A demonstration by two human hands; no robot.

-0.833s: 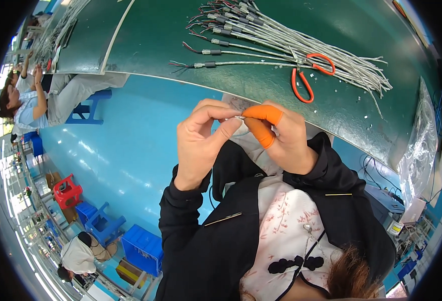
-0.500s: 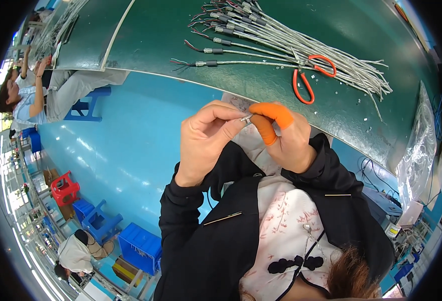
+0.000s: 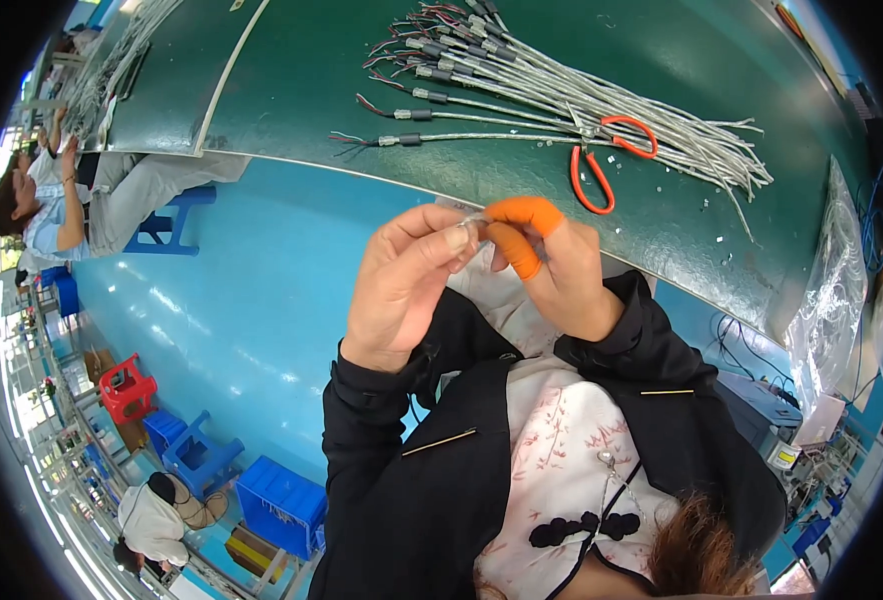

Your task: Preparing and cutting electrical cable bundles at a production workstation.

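Just off the table's near edge, my two hands meet at the fingertips. My left hand [image 3: 399, 285] is closed in a pinch, thumb against forefinger, on a small silvery piece [image 3: 475, 219] that is mostly covered by the fingers. Orange finger cots sleeve the thumb and forefinger of my right hand [image 3: 566, 275], which is closed on the same piece from the other side. Its exact kind is too small to make out. Beyond the hands, scissors with orange-red handles [image 3: 591, 180] lie on a bundle of silvery braided cables [image 3: 601, 100] with dark sleeves and bare thin wires at their left ends.
The green table [image 3: 301, 90] spans the top, dotted with small white scraps near the scissors. A clear plastic bag [image 3: 823, 290] hangs at its right end. Co-workers sit at far left and lower left. Blue stools [image 3: 201, 455], a red stool [image 3: 127, 388] and a blue crate [image 3: 279, 505] stand on the floor.
Both hands have shifted slightly left and up in the picture. My left thumb now covers more of the silvery piece, which showed more plainly before.
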